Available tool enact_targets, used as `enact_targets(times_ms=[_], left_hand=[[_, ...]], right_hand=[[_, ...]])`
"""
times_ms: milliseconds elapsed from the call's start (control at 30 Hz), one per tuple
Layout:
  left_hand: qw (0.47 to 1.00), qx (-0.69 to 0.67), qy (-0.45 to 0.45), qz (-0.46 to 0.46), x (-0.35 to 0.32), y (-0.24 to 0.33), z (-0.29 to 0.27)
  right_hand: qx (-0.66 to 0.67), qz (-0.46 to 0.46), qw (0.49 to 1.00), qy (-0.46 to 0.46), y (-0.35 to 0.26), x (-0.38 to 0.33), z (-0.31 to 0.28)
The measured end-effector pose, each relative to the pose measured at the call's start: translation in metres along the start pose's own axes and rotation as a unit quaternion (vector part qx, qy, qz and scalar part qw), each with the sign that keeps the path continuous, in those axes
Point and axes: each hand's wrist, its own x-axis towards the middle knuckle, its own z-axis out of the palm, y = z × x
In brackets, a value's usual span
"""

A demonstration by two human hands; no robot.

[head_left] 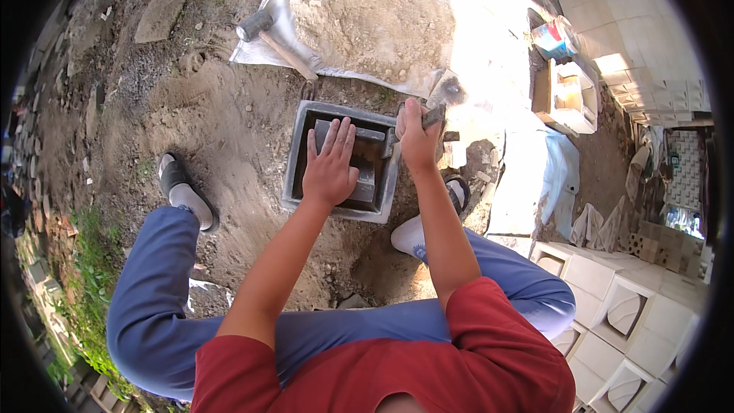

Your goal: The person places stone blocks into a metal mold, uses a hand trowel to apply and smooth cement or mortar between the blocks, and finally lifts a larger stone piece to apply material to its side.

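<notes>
A square grey metal mould (291, 176) lies on the ground between my feet, with dark raised parts (367, 136) inside it. My left hand (330, 168) rests over its inside, fingers stretched out flat and the thumb apart. At the mould's upper right corner, my right hand (417, 138) is closed round a grey, block-ended tool (434, 115). The fingers cover much of that tool, so its exact kind is hidden. Part of the mould's inside lies under my left hand.
A mallet (275, 44) with a wooden handle lies beside a heap of sandy powder (367, 23) on a white sheet. To the right are a bucket (556, 38), a pale box-shaped block (575, 95) and stacked patterned blocks (619, 310). My feet flank the mould.
</notes>
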Motion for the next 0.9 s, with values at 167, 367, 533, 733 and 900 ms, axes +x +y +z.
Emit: enact_targets(times_ms=[167, 367, 533, 733, 900], left_hand=[[1.0, 0.007, 0.021, 0.004, -0.001, -0.003, 0.001], [1.0, 0.017, 0.02, 0.008, 0.003, 0.001, 0.001], [0.999, 0.016, 0.028, 0.014, 0.0, 0.001, 0.004], [0.999, 0.023, 0.03, 0.011, -0.003, -0.002, 0.0], [1.0, 0.026, 0.008, 0.014, -0.001, 0.002, 0.004]], right_hand=[[-0.067, 0.003, 0.998, -0.018, -0.03, 0.001, 0.009], [-0.014, -0.029, 0.999, -0.001, 0.008, -0.006, -0.005], [-0.038, -0.002, 0.999, -0.003, 0.007, -0.001, -0.009], [0.031, 0.009, 0.998, 0.056, -0.055, -0.016, 0.022], [-0.065, -0.01, 0.997, 0.044, 0.005, -0.012, 0.002]])
